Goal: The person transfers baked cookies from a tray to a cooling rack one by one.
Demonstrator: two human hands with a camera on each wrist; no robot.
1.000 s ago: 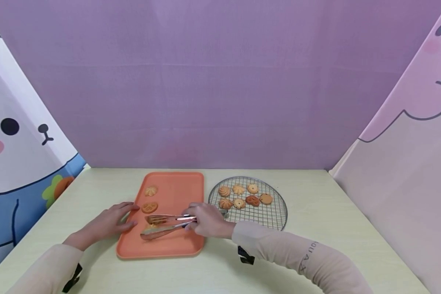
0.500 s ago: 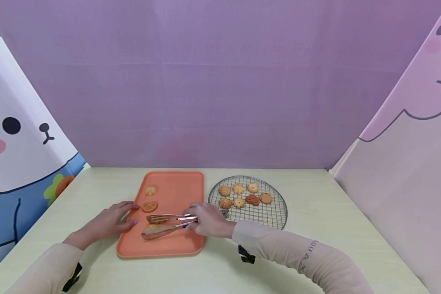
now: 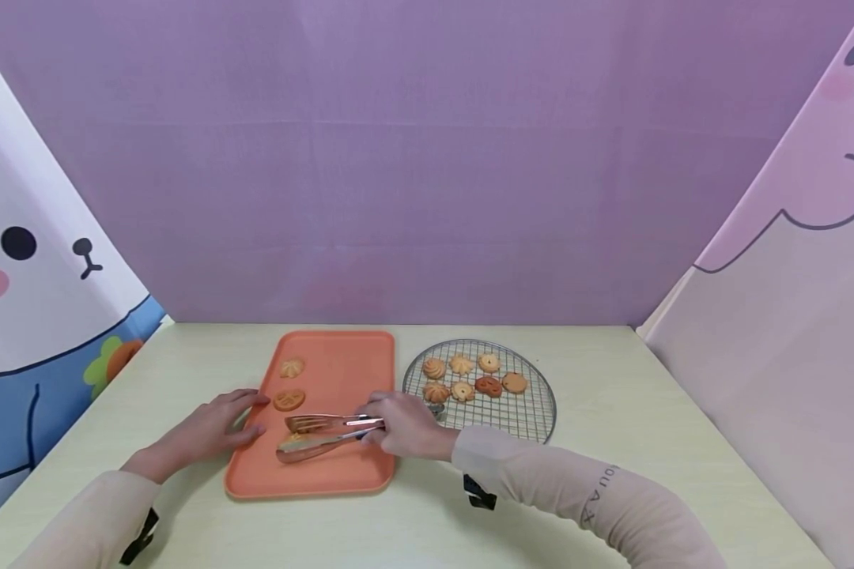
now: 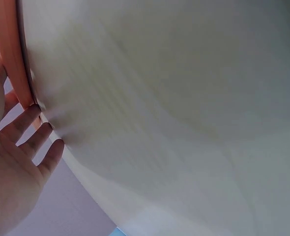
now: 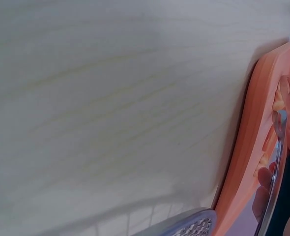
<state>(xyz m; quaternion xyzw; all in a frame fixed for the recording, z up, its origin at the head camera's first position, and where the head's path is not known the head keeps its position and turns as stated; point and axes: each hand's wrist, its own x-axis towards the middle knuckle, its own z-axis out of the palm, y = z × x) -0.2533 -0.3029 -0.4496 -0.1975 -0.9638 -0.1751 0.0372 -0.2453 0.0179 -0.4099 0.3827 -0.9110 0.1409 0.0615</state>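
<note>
The main risk lies at the metal tongs (image 3: 327, 422), whose two ends lie spread on either side of the nearest cookie (image 3: 296, 437) on the orange tray (image 3: 345, 375). The front end covers part of that cookie, so I cannot tell whether metal touches it. If the ends came together off-centre, they might clip its edge and send it skidding across the tray's smooth floor; too hard a squeeze could crack it. The pretzel-shaped cookie (image 3: 289, 400) sits just behind it on the tray, near enough to be nudged by a sideways swing, while the pale ridged cookie (image 3: 292, 367) is farther back and safer. The wire rack (image 3: 501, 416), just right of the tray, is another likely snag: the tail of the tongs reaches over its near-left edge (a low lift might catch the rim and jog the seven cookies there).

As for pose, the hands are well apart. The right hand (image 3: 407, 427) is clamped around the tongs over the tray's right edge, knuckles up, the forearm slanting in from the near right. The left hand (image 3: 209, 431) rests with extended, spread fingers against the tray's left edge; lighter contact there could let the tray slide on the desk (image 3: 598, 379).
</note>
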